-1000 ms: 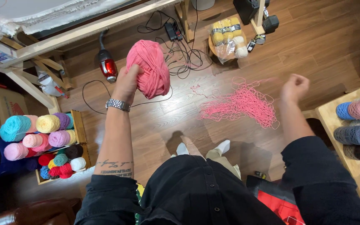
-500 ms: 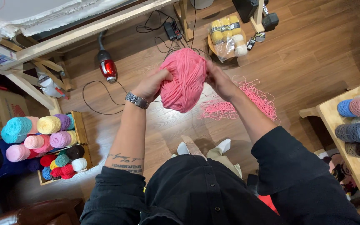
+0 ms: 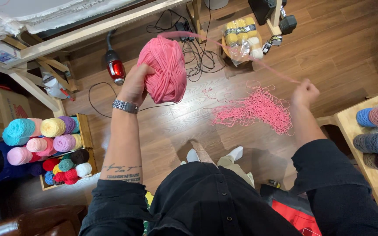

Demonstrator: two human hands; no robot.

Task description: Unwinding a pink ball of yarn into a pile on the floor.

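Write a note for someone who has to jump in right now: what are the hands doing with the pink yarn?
Left hand: raised, gripping the pink yarn ball.
Right hand: out to the side, pinching the pink strand that runs from the ball.
Loose pink yarn pile: tangled on the wooden floor, below the hands.
Done: a large ball is wound.
Left: the floor pile is not yet on the ball.

Surface: brown wood-plank floor [image 3: 342,48]. Lying directly on it: a loose heap of pink yarn [image 3: 254,109], a red handheld vacuum [image 3: 115,69], tangled black cables [image 3: 197,57], a clear bag of yellow and cream skeins [image 3: 241,39], and a wooden crate [image 3: 86,131] stacked with coloured yarn balls.
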